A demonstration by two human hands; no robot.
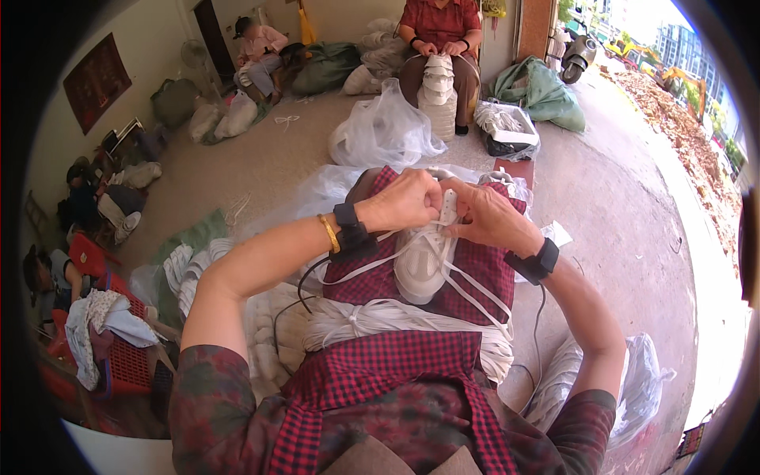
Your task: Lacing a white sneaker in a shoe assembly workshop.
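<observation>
A white shoe upper (419, 269) lies on the red-and-black checked apron over my lap, its rounded toe toward me. My right hand (495, 218) grips its eyelet edge between thumb and fingers. Close beside it, my left hand (408, 198) has its fingers pinched together at the top of the eyelet row; what they hold is hidden. White shoelaces (473, 289) cross the upper and trail down both sides. Nearer to me, a thick tied bundle of white laces (380, 318) stretches across my lap. Both wrists wear black bands with cables.
Pale stacked shoe pieces (273, 328) lie to my left, near a red plastic basket (127, 360) with cloth on it. Ahead, a person in red (443, 32) handles a stack of white uppers (438, 99) beside clear plastic bags (388, 131). Wrapped pieces (570, 380) lie right.
</observation>
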